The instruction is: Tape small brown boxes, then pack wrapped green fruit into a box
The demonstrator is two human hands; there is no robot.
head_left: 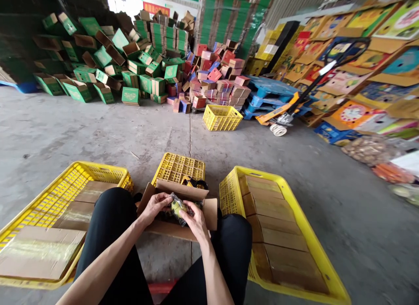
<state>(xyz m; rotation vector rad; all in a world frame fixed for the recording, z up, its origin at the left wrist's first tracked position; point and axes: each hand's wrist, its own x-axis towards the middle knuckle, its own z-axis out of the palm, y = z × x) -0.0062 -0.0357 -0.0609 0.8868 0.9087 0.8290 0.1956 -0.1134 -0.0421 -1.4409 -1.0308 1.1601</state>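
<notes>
An open brown cardboard box (183,192) rests between my knees, its flaps spread out. Both hands meet over its opening. My left hand (154,206) and my right hand (194,219) are closed on a small yellow-green item wrapped in clear plastic (177,206), held just above the box's dark inside. Behind the box an upturned yellow crate (179,167) carries a black object.
Yellow crates lined with taped cardboard boxes stand at my left (70,176) and right (296,209). Farther off are another yellow crate (222,117), heaps of green boxes (108,60) and pink ones (216,77), blue pallets, a pallet jack (288,115) and colourful cartons.
</notes>
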